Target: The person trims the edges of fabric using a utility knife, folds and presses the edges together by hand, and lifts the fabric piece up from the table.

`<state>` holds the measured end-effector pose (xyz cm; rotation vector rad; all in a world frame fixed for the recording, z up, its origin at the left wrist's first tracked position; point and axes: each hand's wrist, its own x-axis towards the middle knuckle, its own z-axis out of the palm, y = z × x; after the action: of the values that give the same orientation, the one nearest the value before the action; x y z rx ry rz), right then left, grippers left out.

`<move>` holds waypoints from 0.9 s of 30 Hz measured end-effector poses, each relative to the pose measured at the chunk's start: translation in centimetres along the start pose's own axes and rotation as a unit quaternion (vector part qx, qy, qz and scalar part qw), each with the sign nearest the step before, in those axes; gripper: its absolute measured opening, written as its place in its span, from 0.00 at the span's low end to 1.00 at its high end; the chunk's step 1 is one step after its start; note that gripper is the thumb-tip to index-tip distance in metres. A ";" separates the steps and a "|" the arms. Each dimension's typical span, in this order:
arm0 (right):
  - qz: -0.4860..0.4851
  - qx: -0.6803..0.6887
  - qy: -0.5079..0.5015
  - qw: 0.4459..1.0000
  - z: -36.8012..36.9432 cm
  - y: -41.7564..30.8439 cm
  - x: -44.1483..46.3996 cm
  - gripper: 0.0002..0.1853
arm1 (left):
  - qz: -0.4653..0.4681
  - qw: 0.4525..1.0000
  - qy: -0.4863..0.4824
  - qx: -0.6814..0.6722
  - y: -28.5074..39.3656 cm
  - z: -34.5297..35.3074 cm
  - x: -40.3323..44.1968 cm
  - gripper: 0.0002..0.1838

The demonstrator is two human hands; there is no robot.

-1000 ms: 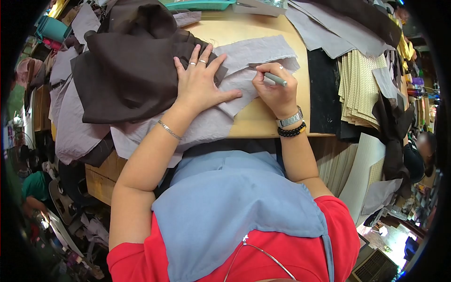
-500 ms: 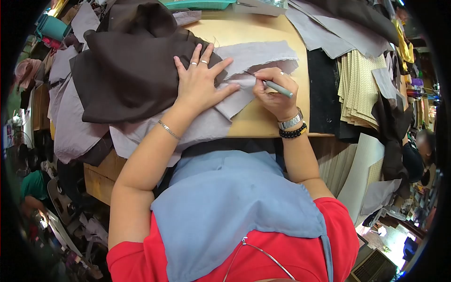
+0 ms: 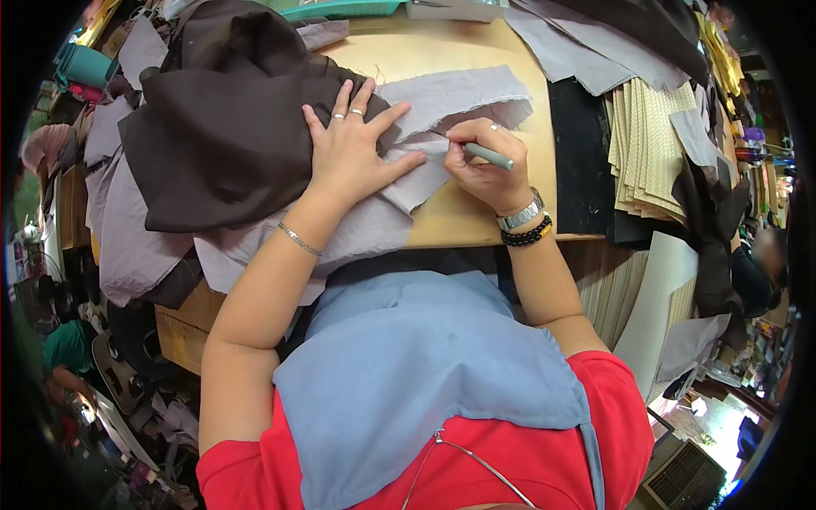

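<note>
My left hand lies flat with spread fingers, across the right edge of a bunched dark brown cloth and a pale grey-lilac cloth beneath it. Closed around a grey-green pen, my right hand is just right of the left one. The pen's tip end points left, at the pale cloth's frayed fold. Whether it touches the cloth I cannot tell.
A light wooden table lies under the cloths. Stacked cream patterned sheets stand at the right, below more pale cloth. A turquoise tray is at the top edge. A person in green appears at far left.
The pen and my right hand have shifted slightly over the pale cloth. That cloth's upper flap has changed shape a little. My left hand remains spread on the cloths. The whole view has shifted slightly.
</note>
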<state>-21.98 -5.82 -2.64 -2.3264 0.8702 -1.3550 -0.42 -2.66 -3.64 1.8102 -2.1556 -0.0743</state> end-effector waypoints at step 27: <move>0.055 -0.061 0.050 0.995 0.0 0.4 -0.1 0.08 | -0.009 1.000 -0.014 -0.001 0.1 -0.2 0.0 0.40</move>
<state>-22.15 -6.10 -2.92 -2.2770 1.1232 -1.4196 -0.50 -2.59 -3.44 1.8371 -2.1573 -0.1061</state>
